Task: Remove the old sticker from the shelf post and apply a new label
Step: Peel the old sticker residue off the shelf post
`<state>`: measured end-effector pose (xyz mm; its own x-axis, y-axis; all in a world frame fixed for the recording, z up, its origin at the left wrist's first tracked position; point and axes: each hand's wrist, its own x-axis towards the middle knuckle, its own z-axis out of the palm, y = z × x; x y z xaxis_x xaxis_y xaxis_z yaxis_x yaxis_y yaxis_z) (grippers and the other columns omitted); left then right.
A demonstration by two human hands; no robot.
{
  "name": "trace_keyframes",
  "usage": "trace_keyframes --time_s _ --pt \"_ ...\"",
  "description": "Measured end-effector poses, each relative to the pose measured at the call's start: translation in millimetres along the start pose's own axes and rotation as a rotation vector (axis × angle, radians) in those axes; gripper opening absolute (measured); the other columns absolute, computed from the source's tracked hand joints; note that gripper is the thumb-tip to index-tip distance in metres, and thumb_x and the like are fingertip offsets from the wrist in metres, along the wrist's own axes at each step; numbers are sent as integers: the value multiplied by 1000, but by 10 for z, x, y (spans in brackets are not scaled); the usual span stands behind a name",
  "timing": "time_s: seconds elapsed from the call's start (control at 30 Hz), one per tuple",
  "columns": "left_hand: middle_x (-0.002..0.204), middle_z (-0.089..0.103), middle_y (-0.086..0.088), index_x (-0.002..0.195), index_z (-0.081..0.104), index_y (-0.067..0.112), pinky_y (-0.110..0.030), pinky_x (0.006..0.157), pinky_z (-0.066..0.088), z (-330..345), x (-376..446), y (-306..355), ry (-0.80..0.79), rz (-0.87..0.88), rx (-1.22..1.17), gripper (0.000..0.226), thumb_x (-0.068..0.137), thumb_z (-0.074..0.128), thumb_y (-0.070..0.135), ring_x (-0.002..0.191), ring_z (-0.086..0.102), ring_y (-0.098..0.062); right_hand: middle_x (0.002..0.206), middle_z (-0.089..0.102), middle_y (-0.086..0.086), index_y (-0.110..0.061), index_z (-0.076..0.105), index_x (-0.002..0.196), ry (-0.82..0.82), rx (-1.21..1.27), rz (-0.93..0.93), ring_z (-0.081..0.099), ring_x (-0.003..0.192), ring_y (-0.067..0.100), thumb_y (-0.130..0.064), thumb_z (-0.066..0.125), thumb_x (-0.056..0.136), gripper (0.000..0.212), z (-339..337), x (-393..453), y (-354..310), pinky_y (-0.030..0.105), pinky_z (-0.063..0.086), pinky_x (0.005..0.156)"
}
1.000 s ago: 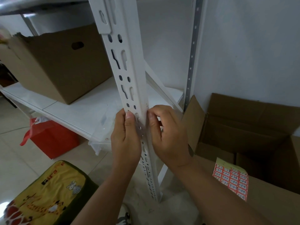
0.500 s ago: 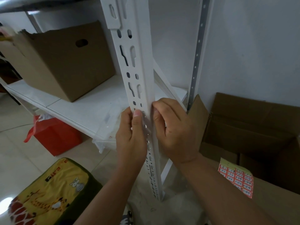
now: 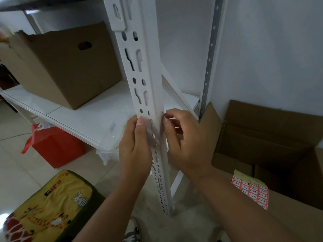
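A white slotted shelf post (image 3: pixel 139 70) runs down the middle of the view. A pale, see-through sticker (image 3: pixel 154 137) lies on its front face and wraps the corner. My left hand (image 3: pixel 135 151) grips the post from the left, with its thumb pressed flat on the front beside the sticker. My right hand (image 3: pixel 185 142) is at the post's right edge, where its thumb and forefinger tips pinch at the sticker's edge. A red sheet of new labels (image 3: pixel 250 191) lies on a cardboard flap at the lower right.
A closed cardboard box (image 3: pixel 66 67) stands on the white shelf (image 3: pixel 83 117) at left. An open cardboard box (image 3: pixel 272 142) sits against the wall at right. A red bag (image 3: pixel 56 147) lies under the shelf, and a yellow cartoon cushion (image 3: pixel 50 206) is at the lower left.
My right hand's fingers have loosened from the post and now pick at its corner with the tips. My left hand keeps its hold. The view has shifted slightly.
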<state>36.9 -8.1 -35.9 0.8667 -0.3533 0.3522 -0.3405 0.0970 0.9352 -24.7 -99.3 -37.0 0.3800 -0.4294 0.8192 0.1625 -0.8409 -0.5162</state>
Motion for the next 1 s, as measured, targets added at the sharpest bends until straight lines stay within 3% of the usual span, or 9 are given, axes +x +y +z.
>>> trace_keyframes --time_s 0.2,0.47,0.63,0.8,1.0 --pt "93 63 3 104 59 18 -40 87 55 -16 11 -23 9 -31 18 44 93 30 50 92 63 -17 97 70 12 1 67 103 32 -85 -73 57 93 12 -21 50 96 29 -1 86 -16 3 41 86" --pt "96 63 7 113 57 10 -12 74 49 31 -58 21 -16 15 -22 51 95 34 52 90 61 -4 98 70 20 7 69 97 82 -204 -209 54 99 20 -20 53 94 32 38 54 -47 2 30 100" --pt "103 63 0 117 57 8 -10 74 49 46 -86 63 -38 -5 -36 55 89 35 51 94 61 -9 96 69 18 6 68 96 55 -179 -180 54 95 17 -24 47 98 37 15 73 -88 3 33 96" --pt "98 64 4 113 59 12 -20 78 53 31 -66 31 -16 2 -21 49 93 35 49 93 62 -8 93 68 16 4 66 96 9 -128 -139 54 92 15 -27 44 98 38 2 74 -63 1 35 90" --pt "95 67 2 98 62 28 -39 89 55 -28 -15 -8 -19 -10 -23 44 88 32 59 95 65 -15 96 65 11 0 61 97 14 14 18 55 91 4 -20 51 95 22 10 4 -23 1 44 74"
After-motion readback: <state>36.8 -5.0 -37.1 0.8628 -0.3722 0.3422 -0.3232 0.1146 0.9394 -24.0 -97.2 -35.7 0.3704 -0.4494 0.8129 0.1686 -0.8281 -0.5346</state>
